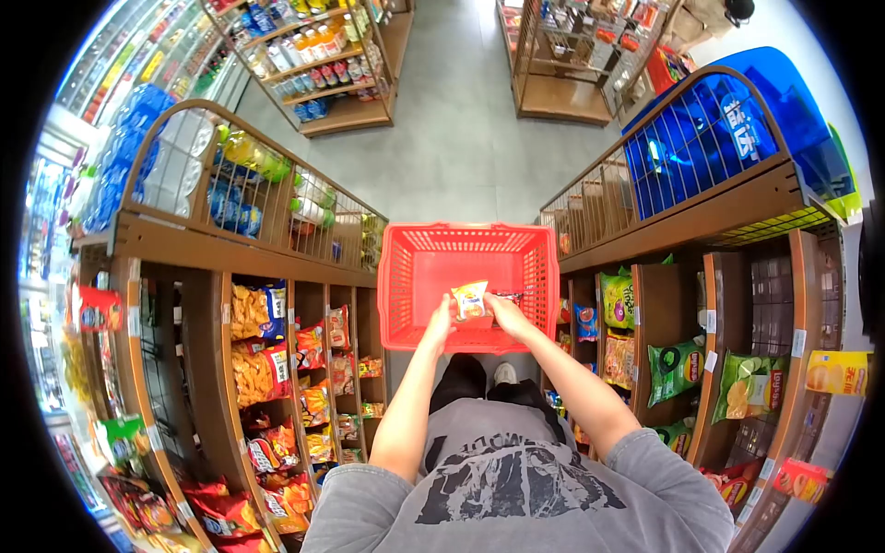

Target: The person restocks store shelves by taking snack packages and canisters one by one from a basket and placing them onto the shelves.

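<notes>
A small yellow and white snack packet (470, 301) is held up between my two hands over the red shopping basket (396, 241). My left hand (442, 320) grips the packet's left edge, fingers closed on it. At the opposite edge, my right hand (506, 314) has its fingertips against the packet. Another packet (513, 299), reddish and partly hidden by my right hand, shows inside the basket near its right wall. The basket is in front of my legs; what bears its weight is hidden.
Shelves of bagged snacks flank me, with orange chip bags (249, 313) on the left and green chip bags (676, 370) on the right. Wire railings top both shelves. Ahead, a drinks rack (318, 55) and another rack (572, 97) border the grey floor (452, 138).
</notes>
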